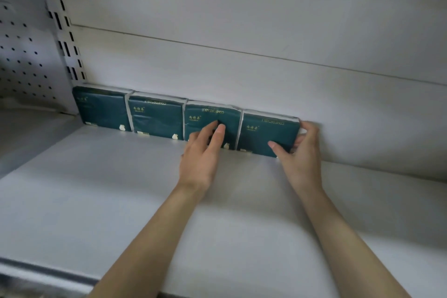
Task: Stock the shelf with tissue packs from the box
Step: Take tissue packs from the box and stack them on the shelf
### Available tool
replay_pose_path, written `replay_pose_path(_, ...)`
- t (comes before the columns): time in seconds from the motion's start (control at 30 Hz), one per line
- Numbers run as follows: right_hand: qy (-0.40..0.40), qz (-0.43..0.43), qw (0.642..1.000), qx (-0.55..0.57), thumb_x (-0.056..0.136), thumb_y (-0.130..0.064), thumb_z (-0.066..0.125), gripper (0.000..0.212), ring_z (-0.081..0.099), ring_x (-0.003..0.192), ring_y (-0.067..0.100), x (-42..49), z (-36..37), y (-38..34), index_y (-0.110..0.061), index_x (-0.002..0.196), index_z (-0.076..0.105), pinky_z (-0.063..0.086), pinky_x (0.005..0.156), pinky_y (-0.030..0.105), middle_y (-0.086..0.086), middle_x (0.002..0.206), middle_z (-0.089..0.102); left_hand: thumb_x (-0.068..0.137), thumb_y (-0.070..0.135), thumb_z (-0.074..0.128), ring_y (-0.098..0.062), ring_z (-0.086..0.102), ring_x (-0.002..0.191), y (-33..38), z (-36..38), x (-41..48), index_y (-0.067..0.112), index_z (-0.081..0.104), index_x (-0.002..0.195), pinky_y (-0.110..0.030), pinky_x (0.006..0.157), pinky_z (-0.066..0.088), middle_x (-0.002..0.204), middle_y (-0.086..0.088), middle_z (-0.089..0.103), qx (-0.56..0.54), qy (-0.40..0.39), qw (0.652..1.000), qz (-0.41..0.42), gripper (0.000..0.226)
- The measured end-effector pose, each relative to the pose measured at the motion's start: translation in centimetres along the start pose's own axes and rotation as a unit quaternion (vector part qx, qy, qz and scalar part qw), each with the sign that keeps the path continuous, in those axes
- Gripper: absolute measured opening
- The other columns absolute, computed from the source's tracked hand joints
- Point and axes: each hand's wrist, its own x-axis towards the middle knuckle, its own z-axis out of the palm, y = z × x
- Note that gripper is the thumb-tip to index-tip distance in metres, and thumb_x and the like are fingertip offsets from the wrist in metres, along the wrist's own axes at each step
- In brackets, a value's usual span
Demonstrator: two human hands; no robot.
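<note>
Several dark teal tissue packs stand in a row against the back wall of the white shelf (121,188). The leftmost pack (101,109) is beside the slotted upright. The third pack (205,118) has my left hand (203,152) lying on its front with straight fingers. The rightmost pack (263,133) is held at its right end by my right hand (300,150), thumb on the front and fingers curled round the end. The box is out of view.
The white back panel (266,31) rises behind the packs. A slotted upright (65,31) and a pegboard panel (21,60) stand at the left. Bare shelf extends right of the row and toward the front edge (48,276).
</note>
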Motion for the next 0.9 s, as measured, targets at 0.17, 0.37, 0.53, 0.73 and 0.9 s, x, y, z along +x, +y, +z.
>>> replay_pose_path(0.17, 0.066, 0.014, 0.997, -0.043, 0.08, -0.024, 0.076, 0.059, 0.053, 0.103, 0.029, -2.1, -1.3, -2.5, -0.008, 0.127, 0.044, 0.041, 0.076, 0.032, 0.013, 0.116, 0.051, 0.099, 0.041, 0.046, -0.005, 0.046, 0.116, 1.4, -0.6, -1.6, 0.026, 0.048, 0.139, -0.021, 0.096, 0.03, 0.138, 0.004, 0.046, -0.015, 0.021, 1.0, -0.009, 0.043)
replay_pose_path(0.37, -0.031, -0.066, 0.997, -0.022, 0.085, -0.015, 0.069, 0.043, 0.054, 0.096, 0.023, -9.7, -2.8, -9.8, -0.009, 0.124, 0.051, 0.047, 0.084, 0.036, -0.001, 0.11, 0.041, 0.101, 0.033, 0.044, -0.001, 0.053, 0.099, 2.7, -6.5, -8.2, 0.031, 0.053, 0.119, -0.009, 0.085, 0.038, 0.128, 0.002, 0.053, 0.001, 0.011, 1.0, 0.026, 0.02)
replay_pose_path(0.53, -0.144, -0.096, 0.985, 0.004, 0.088, -0.02, 0.066, 0.038, 0.049, 0.094, 0.014, -17.1, -2.2, -16.1, -0.014, 0.122, 0.048, 0.047, 0.086, 0.037, -0.001, 0.114, 0.041, 0.102, 0.028, 0.043, 0.0, 0.051, 0.096, 2.4, -15.8, -14.6, 0.018, 0.06, 0.122, 0.004, 0.076, 0.031, 0.119, 0.002, 0.056, 0.131, 0.028, 0.987, 0.094, 0.029)
replay_pose_path(0.73, -0.28, -0.082, 0.956, 0.016, 0.091, -0.023, 0.063, 0.03, 0.05, 0.105, 0.016, -27.5, -0.7, -21.4, -0.017, 0.117, 0.049, 0.046, 0.088, 0.031, -0.005, 0.111, 0.038, 0.101, 0.032, 0.044, -0.006, 0.049, 0.109, 0.2, -24.9, -23.3, 0.017, 0.059, 0.126, -0.018, 0.09, 0.033, 0.12, 0.004, 0.054, 0.237, -0.005, 0.969, 0.068, 0.032)
replay_pose_path(0.9, -0.458, -0.073, 0.882, -0.085, 0.092, -0.042, 0.059, 0.046, 0.044, 0.121, 0.019, -34.8, 1.0, -22.5, -0.021, 0.128, 0.042, 0.042, 0.098, 0.038, 0.002, 0.136, 0.038, 0.1, 0.03, 0.045, -0.013, 0.048, 0.12, -2.5, -29.9, -29.3, 0.015, 0.057, 0.128, -0.019, 0.096, 0.03, 0.127, 0.0, 0.055, 0.276, -0.018, 0.961, 0.027, 0.033)
